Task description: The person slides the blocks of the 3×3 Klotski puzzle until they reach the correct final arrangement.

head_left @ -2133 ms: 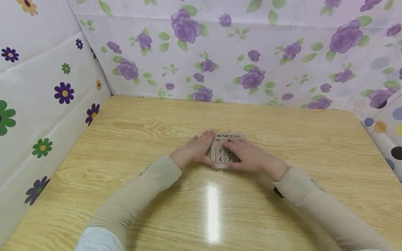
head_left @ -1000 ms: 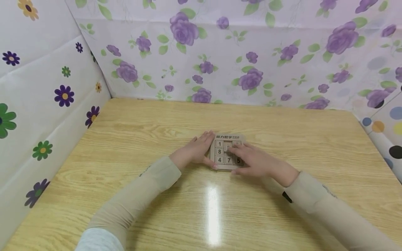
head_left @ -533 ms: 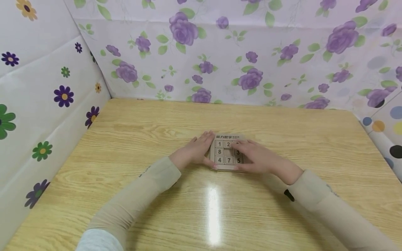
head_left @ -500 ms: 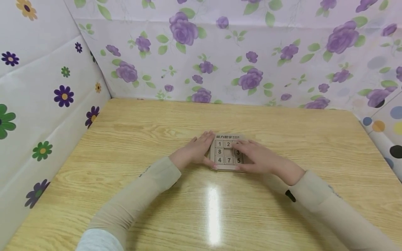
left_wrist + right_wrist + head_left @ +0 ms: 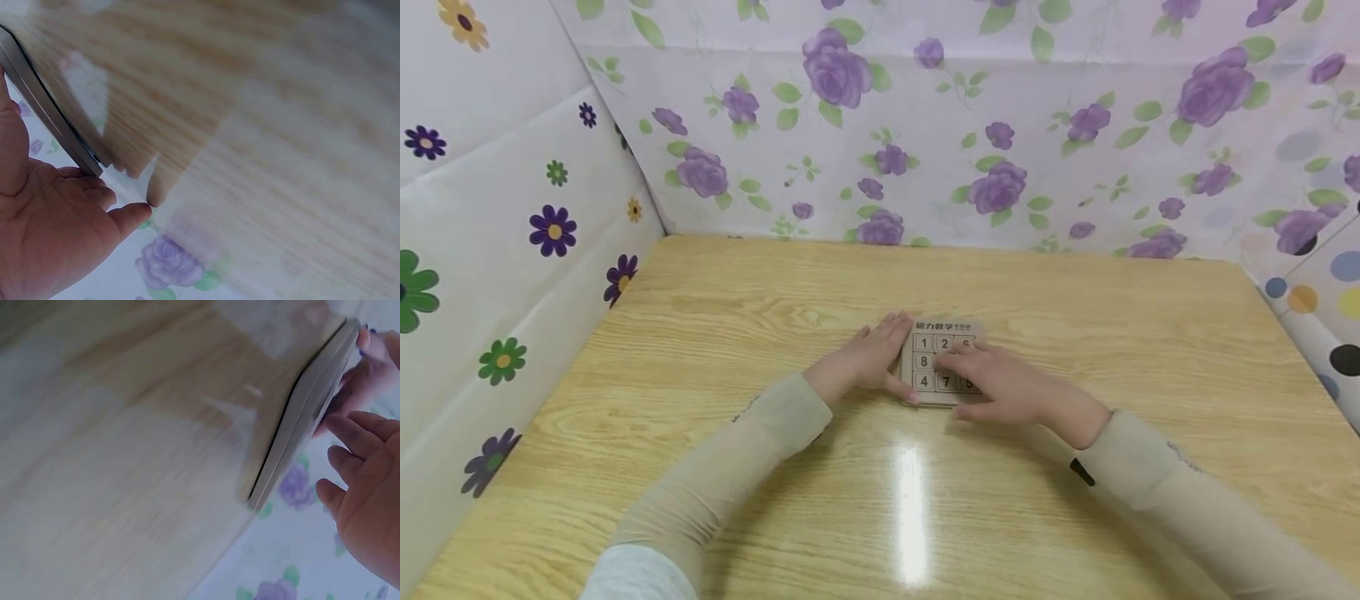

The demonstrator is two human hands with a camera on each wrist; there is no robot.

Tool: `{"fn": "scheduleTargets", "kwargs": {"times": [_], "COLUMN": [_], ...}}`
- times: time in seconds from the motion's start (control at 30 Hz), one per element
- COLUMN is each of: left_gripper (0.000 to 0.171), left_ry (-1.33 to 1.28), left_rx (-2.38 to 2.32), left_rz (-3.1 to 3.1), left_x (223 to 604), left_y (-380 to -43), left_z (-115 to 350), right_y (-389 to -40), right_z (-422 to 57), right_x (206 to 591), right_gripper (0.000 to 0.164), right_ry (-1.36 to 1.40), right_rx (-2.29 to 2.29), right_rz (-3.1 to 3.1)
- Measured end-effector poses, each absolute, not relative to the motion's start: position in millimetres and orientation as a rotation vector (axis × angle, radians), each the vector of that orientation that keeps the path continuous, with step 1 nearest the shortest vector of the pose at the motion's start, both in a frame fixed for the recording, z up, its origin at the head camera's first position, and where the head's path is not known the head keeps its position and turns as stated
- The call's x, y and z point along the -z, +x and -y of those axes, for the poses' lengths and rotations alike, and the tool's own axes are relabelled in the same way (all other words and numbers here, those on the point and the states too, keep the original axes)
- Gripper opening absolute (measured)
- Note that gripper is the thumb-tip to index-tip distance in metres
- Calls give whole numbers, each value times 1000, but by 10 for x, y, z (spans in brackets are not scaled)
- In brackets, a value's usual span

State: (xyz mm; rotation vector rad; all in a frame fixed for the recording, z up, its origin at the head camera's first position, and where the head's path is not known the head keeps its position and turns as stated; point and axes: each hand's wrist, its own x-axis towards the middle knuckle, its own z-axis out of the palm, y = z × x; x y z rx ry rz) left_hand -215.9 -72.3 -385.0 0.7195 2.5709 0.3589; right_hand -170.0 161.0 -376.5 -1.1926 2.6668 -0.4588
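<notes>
A firm push by the right hand [image 5: 1009,388] could skew the number puzzle [image 5: 931,372] if the left hand [image 5: 868,360] braces too lightly. The puzzle lies flat on the table [image 5: 805,517] between them, left fingers extended along its left edge, right fingers stretched over its tiles [image 5: 924,362], neither gripping it.

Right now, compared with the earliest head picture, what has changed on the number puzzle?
The 2 tile has moved up from the center into the top row. The right hand has drawn back from the top row to the middle row, covering the center. The left hand and 8 tile stayed put.
</notes>
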Motion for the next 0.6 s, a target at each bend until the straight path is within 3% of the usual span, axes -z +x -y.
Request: {"fn": "scheduleTargets", "kwargs": {"times": [0.23, 0.6], "left_gripper": [127, 126], "left_ry": [726, 721], "left_rx": [-384, -386], "left_rz": [-2563, -2571], "left_x": [3881, 3827], "left_y": [-2144, -2146], "left_z": [711, 719], "right_y": [-1655, -1669], "right_z": [-1498, -1694], "right_x": [3815, 3812], "right_gripper": [75, 73], "right_ry": [-1174, -1148], "right_rx": [412, 437], "right_rz": [-2635, -2674]}}
